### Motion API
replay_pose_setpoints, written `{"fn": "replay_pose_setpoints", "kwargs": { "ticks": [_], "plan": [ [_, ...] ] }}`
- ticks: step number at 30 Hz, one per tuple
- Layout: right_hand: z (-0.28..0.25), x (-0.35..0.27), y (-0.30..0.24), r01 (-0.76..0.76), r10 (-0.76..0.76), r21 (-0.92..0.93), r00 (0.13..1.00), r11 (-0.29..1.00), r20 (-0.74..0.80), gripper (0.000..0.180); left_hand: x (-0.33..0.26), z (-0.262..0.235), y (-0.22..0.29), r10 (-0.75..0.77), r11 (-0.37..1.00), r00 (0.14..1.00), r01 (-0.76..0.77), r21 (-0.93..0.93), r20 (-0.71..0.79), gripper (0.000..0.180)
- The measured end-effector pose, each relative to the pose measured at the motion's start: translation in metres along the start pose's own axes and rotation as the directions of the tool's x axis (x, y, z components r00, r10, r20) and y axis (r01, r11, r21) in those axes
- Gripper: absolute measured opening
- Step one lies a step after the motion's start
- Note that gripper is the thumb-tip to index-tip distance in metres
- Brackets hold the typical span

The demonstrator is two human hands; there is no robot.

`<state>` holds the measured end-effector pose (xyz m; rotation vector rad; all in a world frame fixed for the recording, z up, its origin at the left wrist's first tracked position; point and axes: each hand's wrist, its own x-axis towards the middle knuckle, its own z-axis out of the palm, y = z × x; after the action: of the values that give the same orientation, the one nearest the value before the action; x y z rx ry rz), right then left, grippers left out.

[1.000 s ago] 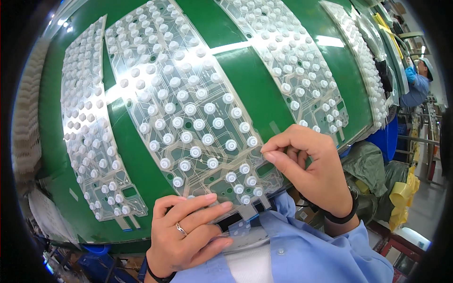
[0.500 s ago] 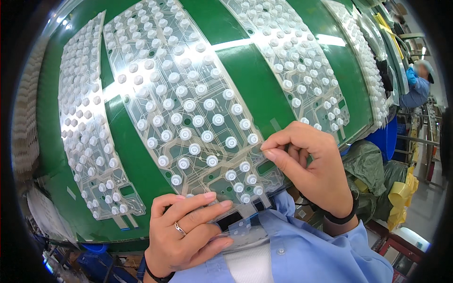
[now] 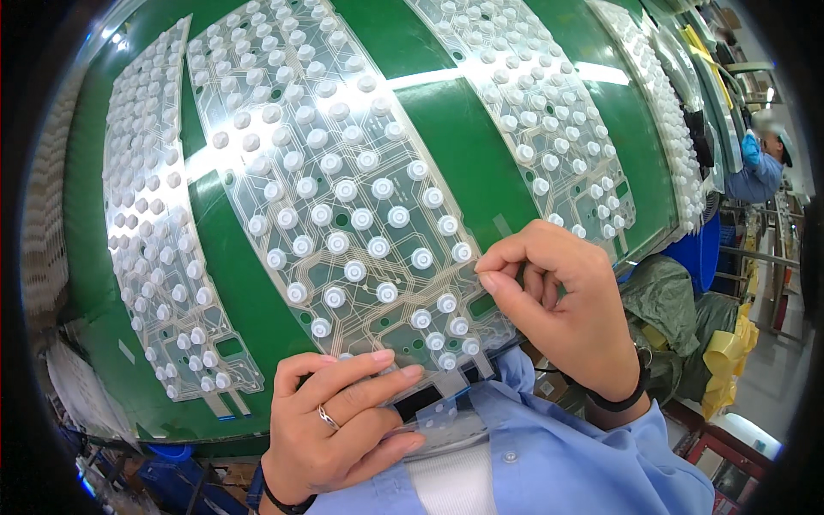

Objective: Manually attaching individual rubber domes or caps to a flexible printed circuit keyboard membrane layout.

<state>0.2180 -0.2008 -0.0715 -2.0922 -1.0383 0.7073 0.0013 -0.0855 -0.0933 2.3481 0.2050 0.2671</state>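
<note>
A clear keyboard membrane (image 3: 360, 215) with printed traces and rows of white rubber domes lies on the green table, its lower end toward me. My left hand (image 3: 339, 421), a ring on one finger, rests on that lower end with its fingers stretched out and apart. Beside its thumb is a small clear piece with pale dots (image 3: 438, 416). At the membrane's right edge, my right hand (image 3: 558, 296) pinches thumb and forefinger together. Whatever lies between those fingertips is too small to make out.
More domed membranes lie on the green table (image 3: 249, 343): one at left (image 3: 154, 223), one at right (image 3: 549, 120), and a stack at the far right (image 3: 661, 103). Beyond the right edge are a blue bin (image 3: 699, 253), green plastic bags (image 3: 665, 296) and another person (image 3: 760, 163).
My hands hold almost the same pose and place. The membranes shift only very slightly in the picture. The person in the background has turned their head.
</note>
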Motion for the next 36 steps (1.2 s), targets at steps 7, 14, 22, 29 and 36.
{"fn": "replay_pose_setpoints", "kwargs": {
  "ticks": [7,14,22,29,36],
  "plan": [
    [0.011,-0.006,0.000,0.063,-0.071,-0.054,0.983,0.997,-0.170,0.019,0.001,-0.002,0.001,0.007,1.000,1.000,-0.007,-0.002,-0.004,0.029],
    [-0.028,-0.076,0.019,-0.377,0.274,0.359,0.912,0.854,0.307,0.018,0.005,-0.007,0.015,-0.038,0.999,0.998,0.039,0.036,-0.051,0.025],
    [0.005,-0.090,0.023,-0.027,0.051,0.548,0.998,0.836,-0.028,0.031,0.010,0.003,0.022,0.140,0.954,0.982,-0.099,-0.283,0.128,0.021],
    [-0.048,-0.039,0.013,0.325,0.067,0.694,0.878,0.642,-0.473,0.064,-0.056,-0.050,0.022,-0.243,0.962,0.873,0.160,-0.220,-0.423,0.041],
    [-0.061,-0.015,0.073,0.014,0.190,0.387,0.855,0.922,-0.483,0.064,-0.074,-0.054,-0.016,-0.474,0.881,0.772,0.417,-0.225,-0.423,0.025]
  ]
}}
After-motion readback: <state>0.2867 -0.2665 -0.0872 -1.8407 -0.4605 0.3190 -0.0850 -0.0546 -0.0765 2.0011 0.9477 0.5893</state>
